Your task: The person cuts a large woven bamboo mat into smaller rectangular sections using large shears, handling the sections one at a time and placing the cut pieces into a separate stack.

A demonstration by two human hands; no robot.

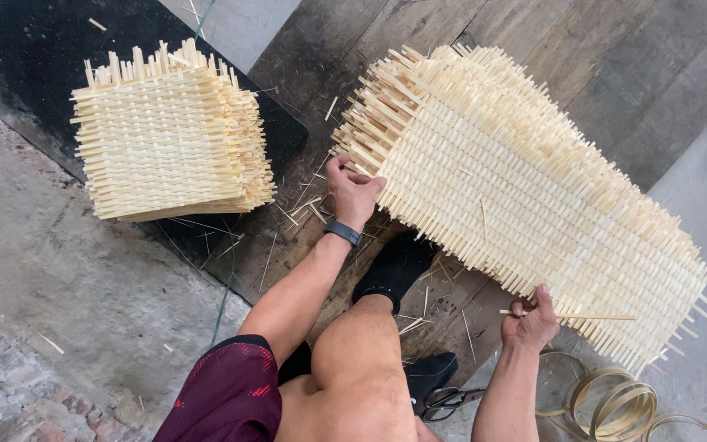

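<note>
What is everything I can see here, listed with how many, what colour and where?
Large woven mat stack: one long pile, pale yellow, right of centre on the wooden boards.
Smaller woven mat stack: one pile, pale yellow, upper left on a black sheet.
Loose strip: one, pale yellow, at the big stack's near edge.
Coiled bands: a few loops, tan, bottom right.
Scissors: one pair, black handles, bottom centre by the foot.
Wooden boards: several, dark grey-brown, under the big stack.
Scattered splinters: many, pale, between the stacks.
Wristband: one, dark, on the left wrist.
Left hand: grips the big stack's left corner.
Right hand: pinches the loose strip.
</note>
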